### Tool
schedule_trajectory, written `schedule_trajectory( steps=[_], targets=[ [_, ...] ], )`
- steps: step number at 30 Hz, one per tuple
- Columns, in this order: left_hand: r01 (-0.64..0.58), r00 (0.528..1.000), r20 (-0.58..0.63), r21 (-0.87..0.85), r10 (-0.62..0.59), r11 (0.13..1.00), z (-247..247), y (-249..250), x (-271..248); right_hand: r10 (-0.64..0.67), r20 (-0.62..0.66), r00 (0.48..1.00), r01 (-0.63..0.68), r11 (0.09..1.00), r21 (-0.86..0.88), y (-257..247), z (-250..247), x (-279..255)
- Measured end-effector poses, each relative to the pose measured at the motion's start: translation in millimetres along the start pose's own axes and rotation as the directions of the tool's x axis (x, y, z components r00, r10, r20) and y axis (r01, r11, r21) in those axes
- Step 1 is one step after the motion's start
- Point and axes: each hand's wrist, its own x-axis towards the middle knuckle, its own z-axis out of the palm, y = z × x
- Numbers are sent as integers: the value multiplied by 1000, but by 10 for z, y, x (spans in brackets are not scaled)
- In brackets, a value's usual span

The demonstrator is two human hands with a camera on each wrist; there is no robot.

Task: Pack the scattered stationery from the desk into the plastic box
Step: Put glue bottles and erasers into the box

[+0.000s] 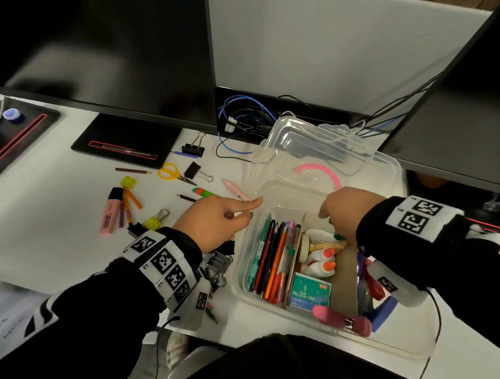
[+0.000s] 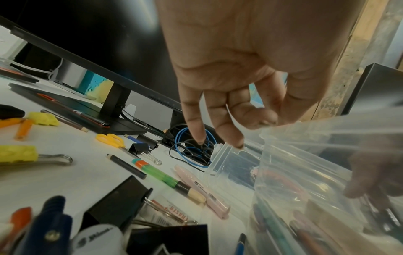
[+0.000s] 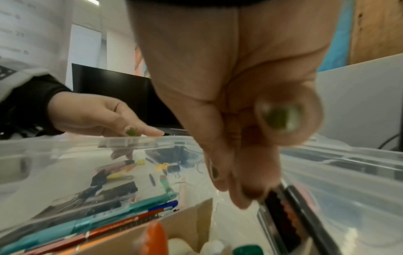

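1. Your right hand point(image 1: 346, 210) reaches down into the clear plastic box point(image 1: 404, 345), fingers point(image 3: 244, 193) bunched together at a dark, ridged item (whether they actually grip it cannot be told).
2. Your left hand point(image 1: 216, 219) hovers at the box's left rim, index finger extended, the others loosely curled, holding nothing.
3. Pens point(image 1: 269, 260) already lie in the box; scissors point(image 1: 170, 172), a pink highlighter point(image 1: 110, 212) and binder clips point(image 1: 194, 171) lie scattered on the desk point(image 1: 42, 231).
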Motion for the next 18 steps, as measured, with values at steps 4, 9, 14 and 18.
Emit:
schedule_trajectory(
  steps=[4,9,14,18],
  targets=[
    [-10,1000,-12,39,10,999,-4,-2,-2,-17,28,999,19,996,-82,56,55,52],
    [-18,1000,-12,49,19,999,-11,-2,3,-38,55,998,43,994,-105,72,305,94],
    [-30,999,21,56,29,998,-34,-9,2,-26,15,1000,27,999,-27,42,328,85],
    [-25,997,72,113,17,993,-104,93,5,32,33,999,-35,995,89,37,255,40]
  ],
)
